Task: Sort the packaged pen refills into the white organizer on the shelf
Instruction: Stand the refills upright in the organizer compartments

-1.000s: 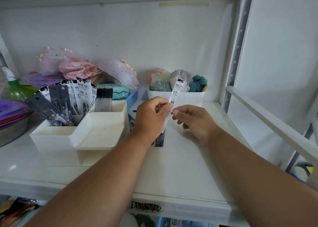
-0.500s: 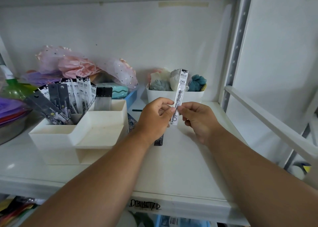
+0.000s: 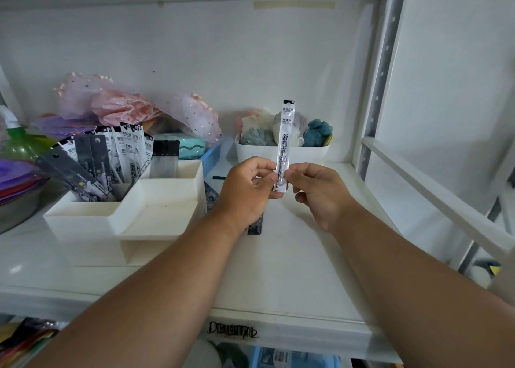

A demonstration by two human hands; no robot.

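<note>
A slim white packaged pen refill point(image 3: 284, 141) stands upright in the middle of the shelf space, pinched at its lower end by both hands. My left hand point(image 3: 248, 192) grips it from the left, my right hand point(image 3: 320, 192) from the right. The white organizer point(image 3: 92, 214) sits on the shelf to the left. Its back compartments hold several white refill packs point(image 3: 131, 150) and dark packs point(image 3: 89, 167); its front tray compartment point(image 3: 164, 206) looks empty. A dark pack point(image 3: 255, 226) lies flat on the shelf under my left wrist, mostly hidden.
A white bin of folded cloths point(image 3: 281, 150) stands behind the hands. Pink tulle point(image 3: 125, 105), a teal case point(image 3: 192, 147) and a blue tray point(image 3: 211, 155) crowd the back left. A metal bowl point(image 3: 16, 208) sits far left. A shelf upright point(image 3: 376, 94) and white rail point(image 3: 434, 189) border the right.
The refill pack has been raised off the shelf and turned from tilted to upright. Both hands stayed on its lower end and lifted slightly.
</note>
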